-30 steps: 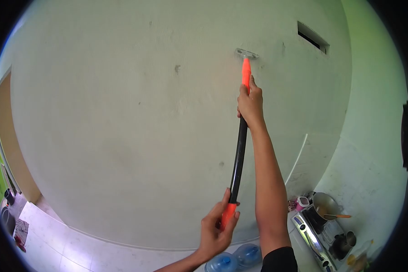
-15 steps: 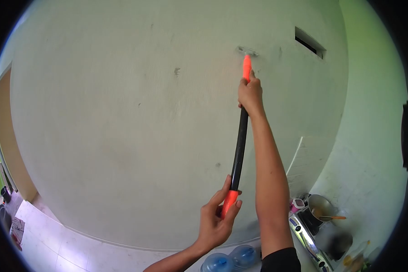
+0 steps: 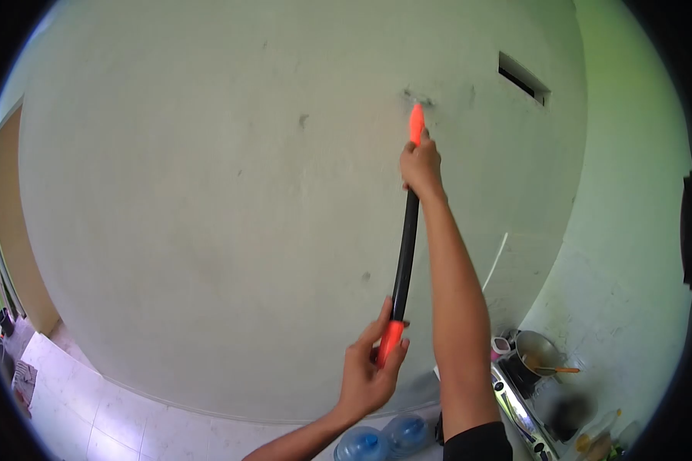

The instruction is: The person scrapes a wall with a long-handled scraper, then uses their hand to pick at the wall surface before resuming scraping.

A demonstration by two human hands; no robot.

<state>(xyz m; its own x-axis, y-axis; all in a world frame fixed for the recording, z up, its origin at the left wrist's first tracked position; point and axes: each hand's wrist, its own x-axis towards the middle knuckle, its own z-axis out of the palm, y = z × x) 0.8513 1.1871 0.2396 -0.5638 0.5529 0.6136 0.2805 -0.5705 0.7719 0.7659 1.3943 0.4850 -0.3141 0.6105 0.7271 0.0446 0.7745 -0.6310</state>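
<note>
A long-handled, scraper-like tool (image 3: 406,253) with a black pole and orange ends slants up in front of me. Its thin greyish head (image 3: 419,99) is at the pale wall (image 3: 207,230), below and left of a slot opening. High on the pole, just under the upper orange part, my right hand (image 3: 421,165) is wrapped round it, arm stretched out. My left hand (image 3: 369,369) holds the lower orange grip, thumb on one side and fingers on the other. Dark smudges (image 3: 304,121) mark the wall to the left of the head.
The slot opening (image 3: 523,78) is at upper right. Low on the right, a pot (image 3: 537,352) with an orange-handled utensil stands on a stove (image 3: 519,407). Blue water bottles (image 3: 361,444) stand at the wall's foot. A doorway (image 3: 23,230) is at far left, beside the tiled floor (image 3: 115,407).
The tool's head and my right hand have come slightly lower down the wall. My left hand keeps its grip in nearly the same place; the view has shifted a little.
</note>
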